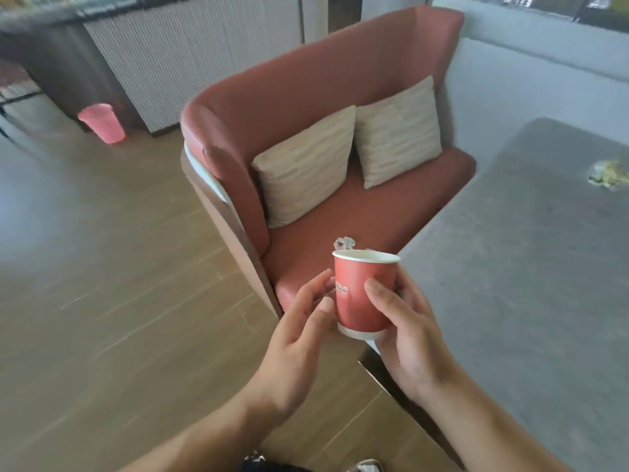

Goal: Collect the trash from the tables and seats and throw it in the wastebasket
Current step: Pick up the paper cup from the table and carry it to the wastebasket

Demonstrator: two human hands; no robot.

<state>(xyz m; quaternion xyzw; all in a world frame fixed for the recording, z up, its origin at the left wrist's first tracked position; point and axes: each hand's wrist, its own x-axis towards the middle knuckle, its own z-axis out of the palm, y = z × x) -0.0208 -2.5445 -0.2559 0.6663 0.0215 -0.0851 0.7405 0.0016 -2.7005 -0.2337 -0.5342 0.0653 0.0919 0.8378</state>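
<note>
A red paper cup point(361, 294) is held upright in front of me, above the near end of the red sofa seat point(374, 212). My right hand point(406, 328) grips it from the right, thumb on its front. My left hand point(299, 332) touches its left side with loosely bent fingers. A small crumpled grey scrap point(344, 243) lies on the seat just behind the cup. A crumpled yellowish wrapper point(609, 174) sits on the grey table point(517, 267) at the far right. The pink wastebasket point(102, 123) stands on the floor at the far left.
Two beige cushions point(306, 165) lean against the sofa back. Wooden floor point(102, 284) stretches between me and the wastebasket. A ribbed white counter front point(190, 56) and a dark cabinet point(61, 63) stand behind the wastebasket.
</note>
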